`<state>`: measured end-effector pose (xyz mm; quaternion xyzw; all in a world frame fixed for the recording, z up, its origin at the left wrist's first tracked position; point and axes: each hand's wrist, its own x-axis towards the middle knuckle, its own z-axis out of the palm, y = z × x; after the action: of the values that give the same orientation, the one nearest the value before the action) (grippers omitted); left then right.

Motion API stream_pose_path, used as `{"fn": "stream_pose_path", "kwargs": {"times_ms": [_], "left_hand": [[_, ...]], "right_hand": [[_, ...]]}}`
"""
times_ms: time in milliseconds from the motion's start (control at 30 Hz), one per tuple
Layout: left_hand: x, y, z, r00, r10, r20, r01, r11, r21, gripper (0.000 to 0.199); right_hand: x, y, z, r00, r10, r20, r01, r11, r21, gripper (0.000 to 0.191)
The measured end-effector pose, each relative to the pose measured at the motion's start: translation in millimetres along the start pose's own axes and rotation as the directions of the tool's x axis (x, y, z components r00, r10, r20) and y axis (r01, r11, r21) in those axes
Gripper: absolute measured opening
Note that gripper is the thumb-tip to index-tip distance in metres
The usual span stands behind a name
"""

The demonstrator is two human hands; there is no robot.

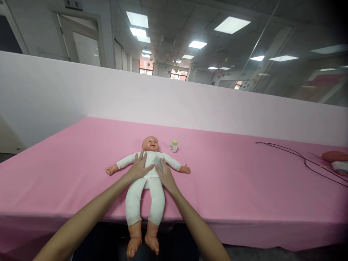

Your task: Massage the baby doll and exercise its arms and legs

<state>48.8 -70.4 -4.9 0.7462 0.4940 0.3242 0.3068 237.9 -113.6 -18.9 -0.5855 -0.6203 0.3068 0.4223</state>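
On its back in front of me lies a baby doll (150,181) with a white cloth body, its arms spread and its feet hanging past the table's front edge. My left hand (140,166) rests on one side of the doll's chest, fingers spread. Against the other side of the chest lies my right hand (164,174), fingers stretched out and thumb toward the left thumb. Neither hand grasps anything. Right of the doll's head stands a small clear bottle with a green cap (174,146).
A pink cloth (225,181) covers the table. Thin black cables (293,151) run across its right side, near a partly visible doll-like object (335,157) at the right edge. Behind rises a low white wall (163,101) with glass above.
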Motion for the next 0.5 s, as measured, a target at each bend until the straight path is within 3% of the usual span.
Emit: {"fn": "stream_pose_path", "kwargs": {"times_ms": [200, 267, 333, 433, 500], "left_hand": [[24, -11, 0.6, 0.999, -0.021, 0.032, 0.020, 0.999, 0.036, 0.093], [24, -4, -2.8, 0.999, -0.048, -0.001, 0.048, 0.997, 0.058, 0.089], [26, 12, -4.2, 0.998, 0.016, -0.065, -0.014, 1.000, 0.027, 0.079], [41, 49, 4.3, 0.979, 0.190, -0.078, -0.203, 0.957, -0.206, 0.053], [63, 75, 18.4, 0.993, 0.121, -0.001, -0.105, 0.860, -0.499, 0.034]], "right_hand": [[18, -1, -8, 0.999, -0.027, 0.037, 0.028, 0.999, -0.026, 0.069], [23, -4, -22, 0.997, -0.053, 0.050, 0.055, 0.998, -0.040, 0.059], [31, -10, -40, 0.998, -0.048, 0.036, 0.051, 0.992, -0.116, 0.042], [52, -22, -72, 0.997, -0.040, -0.063, 0.014, 0.930, -0.367, 0.028], [68, -29, -90, 0.990, -0.067, -0.124, -0.005, 0.863, -0.505, 0.030]]}}
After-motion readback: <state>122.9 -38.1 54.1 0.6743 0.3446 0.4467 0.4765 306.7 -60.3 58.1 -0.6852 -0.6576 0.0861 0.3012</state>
